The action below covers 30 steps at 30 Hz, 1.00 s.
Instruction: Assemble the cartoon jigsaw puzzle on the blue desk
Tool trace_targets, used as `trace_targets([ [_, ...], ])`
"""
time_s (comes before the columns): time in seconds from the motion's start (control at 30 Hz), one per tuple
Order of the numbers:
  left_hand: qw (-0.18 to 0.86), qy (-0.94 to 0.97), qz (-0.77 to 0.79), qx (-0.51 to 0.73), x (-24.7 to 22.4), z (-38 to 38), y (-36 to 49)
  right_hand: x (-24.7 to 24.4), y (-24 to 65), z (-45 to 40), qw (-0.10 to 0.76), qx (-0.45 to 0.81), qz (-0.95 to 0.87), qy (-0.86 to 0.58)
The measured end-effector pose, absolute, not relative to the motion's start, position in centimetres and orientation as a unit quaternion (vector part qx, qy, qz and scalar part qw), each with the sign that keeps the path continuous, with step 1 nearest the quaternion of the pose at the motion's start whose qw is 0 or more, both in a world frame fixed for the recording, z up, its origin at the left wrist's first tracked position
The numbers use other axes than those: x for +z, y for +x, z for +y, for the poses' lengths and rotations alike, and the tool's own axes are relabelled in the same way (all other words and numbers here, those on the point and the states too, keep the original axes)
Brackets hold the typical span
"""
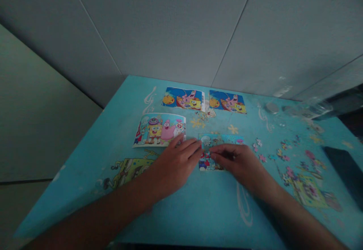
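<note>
A partly assembled jigsaw puzzle with cartoon figures lies flat on the table between my two hands. My left hand rests palm down with its fingers stretched out, the fingertips at the puzzle's left edge. Thumb and forefinger of my right hand pinch together over the puzzle's middle, on a small puzzle piece mostly hidden by the fingertips. Just beyond my left hand is a picture card with similar cartoon figures; the hand covers its lower right corner.
Loose puzzle pieces are scattered to the right. Toward the wall lie a blue picture card and a matching blue picture. A dark flat object and a clear plastic container are at the right of the printed turquoise table.
</note>
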<state>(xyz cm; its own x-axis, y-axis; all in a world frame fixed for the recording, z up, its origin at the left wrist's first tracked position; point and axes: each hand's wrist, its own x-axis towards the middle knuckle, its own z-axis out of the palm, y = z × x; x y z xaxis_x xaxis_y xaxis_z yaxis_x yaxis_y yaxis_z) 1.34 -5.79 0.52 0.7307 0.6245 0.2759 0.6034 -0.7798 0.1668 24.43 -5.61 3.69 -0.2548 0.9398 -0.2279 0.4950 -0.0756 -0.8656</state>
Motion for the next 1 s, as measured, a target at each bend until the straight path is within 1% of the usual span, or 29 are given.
trace_targets([
  [0.33, 0.028, 0.931, 0.331, 0.153, 0.7, -5.7, 1.3, 3.5, 24.5, -5.7, 0.241, 0.471, -0.644, -0.553],
  [0.47, 0.027, 0.931, 0.327, 0.161, 0.4, -5.7, 1.3, 3.5, 24.4, -5.7, 0.23, 0.463, -0.649, -0.558],
  [0.57, 0.03, 0.93, 0.329, 0.161, 0.4, -5.8, 1.2, 3.8, 24.8, -5.6, 0.23, 0.426, -0.669, -0.564],
  [0.7, 0.035, 0.93, 0.328, 0.161, 0.4, -5.8, 1.2, 4.3, 26.1, -5.1, 0.246, 0.345, -0.695, -0.581],
  [0.83, 0.04, 0.93, 0.326, 0.164, 0.2, -5.8, 1.1, 4.7, 27.3, -4.8, 0.224, 0.34, -0.695, -0.593],
  [1.0, 0.034, 0.93, 0.328, 0.164, 0.1, -5.8, 1.1, 4.2, 26.8, -5.3, 0.184, 0.37, -0.723, -0.553],
])
